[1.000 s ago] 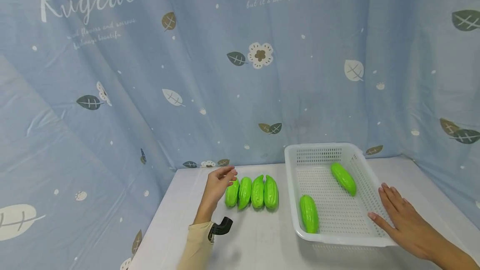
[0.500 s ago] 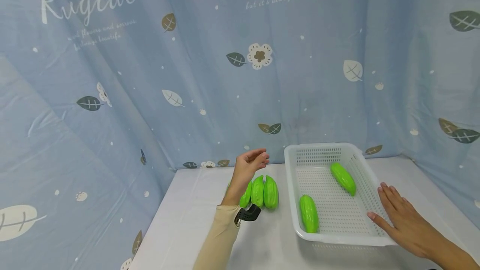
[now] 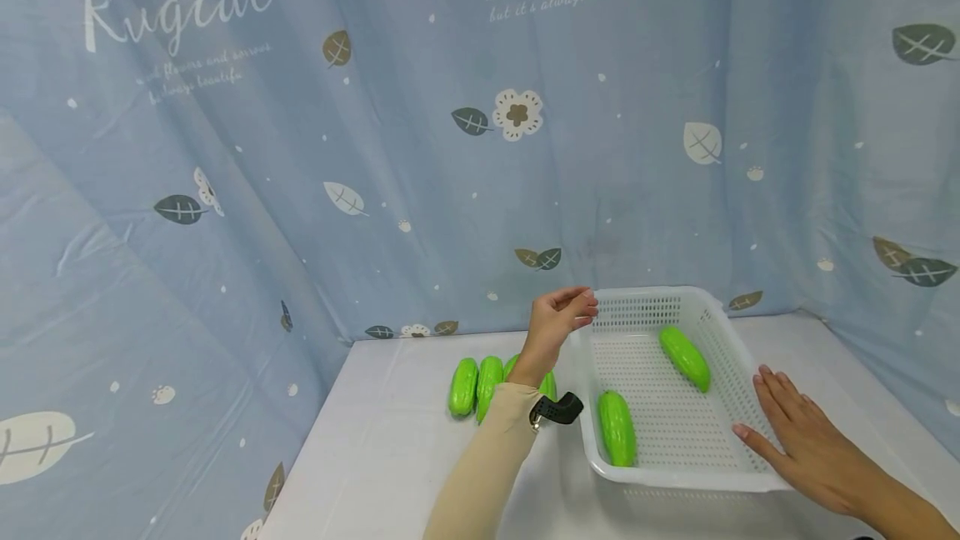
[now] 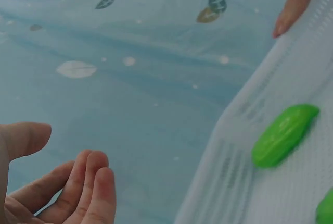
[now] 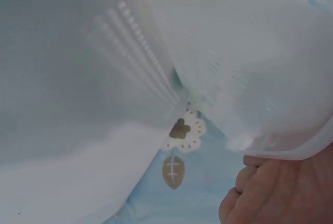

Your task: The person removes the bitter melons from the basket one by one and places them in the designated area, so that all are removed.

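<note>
My left hand [image 3: 553, 330] hovers over the left rim of a white perforated basket [image 3: 697, 479]. In the left wrist view its thumb and bent fingers [image 4: 101, 195] stand apart with nothing between them. My right hand [image 3: 810, 452] rests along the basket's right rim, fingers extended and thumb over the inner side. Its palm side [image 5: 276, 193] shows below the rim in the right wrist view. Inside the basket lie two bright green ridged gourds, one at the back right [image 3: 685, 358] and one at the front left [image 3: 617, 429]. Several similar gourds [image 3: 462, 387] stand in a row behind my left forearm, partly hidden.
A white-covered table [image 3: 375, 448] carries everything. Behind and to the left hangs a blue printed curtain [image 3: 420, 157]. On my left wrist sits a black camera mount [image 3: 558, 408].
My left hand has moved right from above the row of gourds to the basket's left rim, holding nothing. The right hand and the gourds stay in place.
</note>
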Motion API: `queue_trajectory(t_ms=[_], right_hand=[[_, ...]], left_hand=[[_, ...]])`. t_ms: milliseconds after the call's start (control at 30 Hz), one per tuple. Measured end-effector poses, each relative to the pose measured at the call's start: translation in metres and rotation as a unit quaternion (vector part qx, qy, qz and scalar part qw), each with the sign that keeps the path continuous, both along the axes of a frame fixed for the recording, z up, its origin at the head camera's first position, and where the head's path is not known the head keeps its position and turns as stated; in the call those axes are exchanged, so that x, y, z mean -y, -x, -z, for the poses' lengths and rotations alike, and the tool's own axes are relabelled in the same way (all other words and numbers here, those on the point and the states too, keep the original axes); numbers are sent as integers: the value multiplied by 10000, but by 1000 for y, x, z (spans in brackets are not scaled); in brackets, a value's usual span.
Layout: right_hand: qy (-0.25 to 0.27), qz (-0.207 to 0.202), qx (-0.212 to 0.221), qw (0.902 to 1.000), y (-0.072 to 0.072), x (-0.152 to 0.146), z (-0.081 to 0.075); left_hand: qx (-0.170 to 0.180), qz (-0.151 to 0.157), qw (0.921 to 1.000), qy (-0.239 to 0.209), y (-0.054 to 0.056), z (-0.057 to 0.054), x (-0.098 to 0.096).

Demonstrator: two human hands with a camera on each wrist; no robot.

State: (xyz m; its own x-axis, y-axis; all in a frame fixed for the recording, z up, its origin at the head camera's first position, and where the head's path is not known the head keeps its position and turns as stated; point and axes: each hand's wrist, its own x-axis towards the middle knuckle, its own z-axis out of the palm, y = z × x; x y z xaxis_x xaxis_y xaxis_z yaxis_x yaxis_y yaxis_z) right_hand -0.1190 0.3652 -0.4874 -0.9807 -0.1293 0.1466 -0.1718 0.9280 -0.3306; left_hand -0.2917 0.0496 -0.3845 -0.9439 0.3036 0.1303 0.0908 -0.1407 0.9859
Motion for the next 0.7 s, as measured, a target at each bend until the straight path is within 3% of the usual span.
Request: queue_trajectory(t_ms=[400, 700], right_hand=[[113, -38, 27, 9999, 1, -3, 3], [238, -63, 27, 9997, -1, -1, 1]], left_hand=[[829, -167, 9964, -67, 6, 29, -65], [1061, -588, 9923, 248, -1, 46, -96]])
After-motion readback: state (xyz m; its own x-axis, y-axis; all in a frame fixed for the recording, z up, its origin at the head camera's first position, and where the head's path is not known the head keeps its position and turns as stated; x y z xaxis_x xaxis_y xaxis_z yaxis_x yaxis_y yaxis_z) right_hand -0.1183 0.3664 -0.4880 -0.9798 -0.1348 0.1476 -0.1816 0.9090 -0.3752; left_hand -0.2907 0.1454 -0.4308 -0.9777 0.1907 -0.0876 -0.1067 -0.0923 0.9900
